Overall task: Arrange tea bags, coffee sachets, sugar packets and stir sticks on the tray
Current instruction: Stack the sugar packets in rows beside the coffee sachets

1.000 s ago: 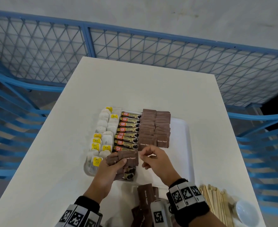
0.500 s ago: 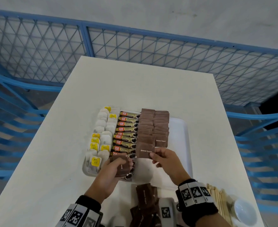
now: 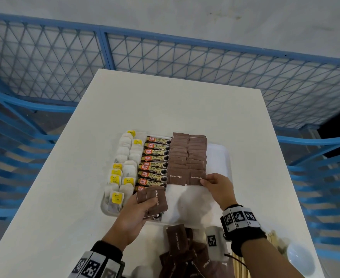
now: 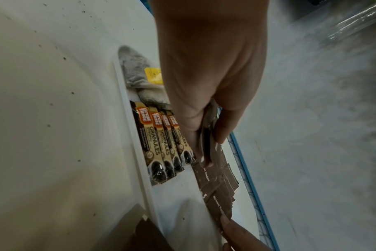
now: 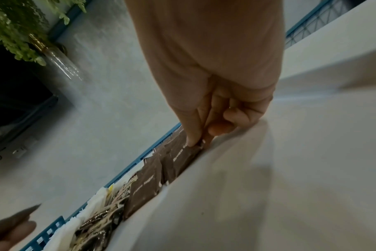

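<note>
Holding a small fan of brown sugar packets [image 3: 153, 201] in my left hand [image 3: 134, 215], fingers curled round them, over the near end of the coffee sachets [image 3: 155, 163], tea bags [image 3: 123, 169] left of those on the white tray [image 3: 219, 157]. My right hand [image 3: 218, 187] pinches the nearest right-column sugar packet [image 3: 195, 177], thumb on top. Loose packets [image 3: 185, 255] and stir sticks [image 3: 273, 237] sit partly cut off at the frame's bottom edge.

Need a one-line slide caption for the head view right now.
Right hand sets a brown sugar packet on the tray while left hand holds spare packets.
</note>
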Available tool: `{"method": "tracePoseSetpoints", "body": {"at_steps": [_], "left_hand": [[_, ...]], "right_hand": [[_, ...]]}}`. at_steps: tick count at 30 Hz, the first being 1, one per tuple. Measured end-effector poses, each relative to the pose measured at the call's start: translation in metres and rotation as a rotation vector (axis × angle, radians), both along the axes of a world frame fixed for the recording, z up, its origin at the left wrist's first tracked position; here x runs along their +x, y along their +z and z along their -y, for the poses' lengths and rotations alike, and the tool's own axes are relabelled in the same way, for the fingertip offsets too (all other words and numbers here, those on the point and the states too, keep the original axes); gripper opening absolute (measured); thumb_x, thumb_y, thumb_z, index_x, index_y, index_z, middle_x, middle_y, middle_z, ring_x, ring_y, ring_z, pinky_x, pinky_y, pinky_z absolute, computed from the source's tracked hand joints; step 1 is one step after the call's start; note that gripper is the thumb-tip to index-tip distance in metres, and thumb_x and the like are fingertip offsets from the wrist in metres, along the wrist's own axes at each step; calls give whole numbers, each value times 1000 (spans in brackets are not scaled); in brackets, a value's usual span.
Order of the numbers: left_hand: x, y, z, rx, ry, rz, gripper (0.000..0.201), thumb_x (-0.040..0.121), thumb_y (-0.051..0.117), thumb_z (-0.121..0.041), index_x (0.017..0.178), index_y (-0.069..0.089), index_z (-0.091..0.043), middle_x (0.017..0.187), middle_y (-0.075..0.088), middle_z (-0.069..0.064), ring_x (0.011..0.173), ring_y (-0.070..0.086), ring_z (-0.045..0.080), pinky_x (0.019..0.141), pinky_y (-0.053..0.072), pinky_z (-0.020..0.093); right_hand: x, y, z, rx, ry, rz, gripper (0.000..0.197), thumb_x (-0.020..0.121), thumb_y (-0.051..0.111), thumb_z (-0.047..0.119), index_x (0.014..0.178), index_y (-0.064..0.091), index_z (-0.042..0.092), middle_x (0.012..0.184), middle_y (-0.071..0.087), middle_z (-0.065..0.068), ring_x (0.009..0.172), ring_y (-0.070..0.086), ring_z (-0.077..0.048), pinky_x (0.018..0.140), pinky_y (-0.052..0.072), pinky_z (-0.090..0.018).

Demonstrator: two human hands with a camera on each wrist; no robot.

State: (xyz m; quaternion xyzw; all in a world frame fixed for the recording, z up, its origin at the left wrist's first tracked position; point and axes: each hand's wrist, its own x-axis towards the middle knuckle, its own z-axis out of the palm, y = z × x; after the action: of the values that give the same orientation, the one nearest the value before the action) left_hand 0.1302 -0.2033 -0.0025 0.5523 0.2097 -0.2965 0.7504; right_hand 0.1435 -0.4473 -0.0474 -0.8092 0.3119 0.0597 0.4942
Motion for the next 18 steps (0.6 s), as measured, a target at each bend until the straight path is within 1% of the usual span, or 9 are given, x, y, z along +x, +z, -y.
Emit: {"method": "tracePoseSetpoints", "body": {"at_steps": [2,5,7,8,11,13,14,16,18], "left_hand": [[1,1,0,13,-1,9,26,86,53,9,99,65,-10,78,74,4,69,71,17,61,56,27],[2,2,1,28,6,13,23,85,56,6,99,65,-10,79,74,4,71,70,19,64,56,29],[2,4,2,28,0,22,23,86,57,4,101,65,-11,82,74,4,76,70,21,67,55,30],[2,5,3,31,-2,27,22,86,57,3,101,65,-11,83,75,4,77,70,21,66,54,29],[2,7,6,34,4,43,21,86,58,2,100,66,-12,80,75,1,72,71,17,60,54,24],[2,9,8,43,9,56,20,86,59,2,99,65,-12,77,74,0,69,71,14,58,53,22],[2,10,8,47,13,62,20,86,59,2,98,66,-13,77,74,0,68,71,13,57,53,22],[2,10,10,59,19,70,20,85,60,1,96,67,-14,79,74,1,67,71,12,61,52,25],[2,10,10,86,10,78,19,84,62,1,93,67,-16,77,74,-1,66,70,13,69,51,30]], "right_hand": [[2,-1,-1,-10,-28,13,10,79,72,18,77,63,22,80,69,4,81,63,-13,71,46,-21],[2,0,-6,-18,-61,23,13,79,72,15,75,60,19,78,67,3,79,61,-14,63,43,-18],[2,1,-8,-20,-85,31,12,79,72,14,79,60,15,75,64,4,77,60,-14,61,41,-17],[2,1,-9,-25,-97,37,13,79,72,14,82,59,12,74,63,4,77,59,-15,60,40,-17],[-1,4,-14,-94,-100,67,21,79,71,14,93,56,9,77,57,-1,71,54,-14,57,36,-15],[-4,10,-24,-168,-46,118,21,80,69,14,94,54,11,84,56,-4,70,50,-11,57,34,-11],[-6,14,-31,-180,-3,150,18,82,68,16,92,54,13,86,57,-4,70,51,-8,58,36,-10],[-9,27,-47,-128,97,204,11,86,65,20,89,55,17,83,60,1,70,52,-2,61,40,-7],[-13,43,-60,-14,227,231,6,90,59,26,95,58,22,86,61,8,73,54,1,64,41,-5]]}}
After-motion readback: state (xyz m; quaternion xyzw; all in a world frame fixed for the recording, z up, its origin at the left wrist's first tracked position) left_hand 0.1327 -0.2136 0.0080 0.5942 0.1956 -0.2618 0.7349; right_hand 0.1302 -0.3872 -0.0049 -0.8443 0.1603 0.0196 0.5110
